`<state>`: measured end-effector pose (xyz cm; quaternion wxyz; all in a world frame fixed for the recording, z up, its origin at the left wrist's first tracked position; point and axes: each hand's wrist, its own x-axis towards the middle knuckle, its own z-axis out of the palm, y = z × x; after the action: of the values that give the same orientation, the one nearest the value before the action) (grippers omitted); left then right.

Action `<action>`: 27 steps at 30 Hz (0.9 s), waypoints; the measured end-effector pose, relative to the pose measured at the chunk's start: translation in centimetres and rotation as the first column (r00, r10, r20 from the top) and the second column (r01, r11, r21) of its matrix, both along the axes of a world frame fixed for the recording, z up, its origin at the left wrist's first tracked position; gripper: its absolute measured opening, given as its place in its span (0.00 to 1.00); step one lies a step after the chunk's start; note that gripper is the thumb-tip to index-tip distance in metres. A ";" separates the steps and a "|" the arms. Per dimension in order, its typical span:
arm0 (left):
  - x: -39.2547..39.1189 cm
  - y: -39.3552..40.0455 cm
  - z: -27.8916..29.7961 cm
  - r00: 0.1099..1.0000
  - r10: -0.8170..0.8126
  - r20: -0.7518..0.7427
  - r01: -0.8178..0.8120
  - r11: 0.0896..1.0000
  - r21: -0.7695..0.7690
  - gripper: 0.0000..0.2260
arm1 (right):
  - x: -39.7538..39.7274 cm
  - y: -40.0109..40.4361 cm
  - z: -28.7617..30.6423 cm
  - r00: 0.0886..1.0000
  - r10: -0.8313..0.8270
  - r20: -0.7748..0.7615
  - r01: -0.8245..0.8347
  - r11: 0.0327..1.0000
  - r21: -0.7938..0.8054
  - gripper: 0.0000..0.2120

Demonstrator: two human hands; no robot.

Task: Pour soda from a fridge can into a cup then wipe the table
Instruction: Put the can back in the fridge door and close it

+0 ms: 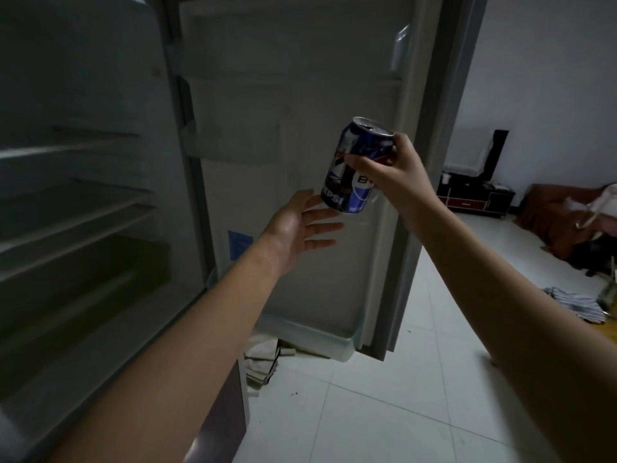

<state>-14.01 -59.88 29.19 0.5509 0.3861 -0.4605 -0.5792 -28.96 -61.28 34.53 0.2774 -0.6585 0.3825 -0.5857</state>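
Note:
A blue Pepsi can (350, 192) hangs in front of the open fridge door (300, 162), tilted slightly to the left, its silver top showing. My right hand (397, 177) is shut on the can's upper half from the right. My left hand (300, 228) is open with fingers spread, just below and left of the can's base, fingertips close to it. No cup or cloth for wiping can be seen in this view.
The fridge interior (76, 212) with bare shelves fills the left. White tiled floor (384, 396) lies below. Folded cardboard (263, 362) sits under the door. A dark low cabinet (474, 198), a brown sofa (561, 222) and striped cloth (574, 302) are at the right.

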 end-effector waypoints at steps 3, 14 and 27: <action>0.9 -1.4 1.2 0.999 -0.028 -0.019 0.027 0.999 -0.029 0.12 | 1.0 -1.4 1.4 1.000 -0.023 0.003 0.023 0.999 -0.032 0.21; 3.1 -6.1 -0.8 0.687 0.668 0.285 -0.297 0.617 -0.729 0.11 | 2.2 -5.5 2.2 0.993 -0.121 -0.015 0.120 0.992 -0.040 0.23; 2.8 -8.0 -4.9 0.420 0.841 0.342 0.042 0.358 -0.933 0.15 | 2.5 -8.1 0.7 0.925 -0.158 -0.345 0.194 0.978 0.071 0.32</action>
<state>-11.19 -67.85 24.25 0.5260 0.3943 -0.7363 0.1606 -26.46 -69.35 35.27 0.1879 -0.6967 0.5120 -0.4660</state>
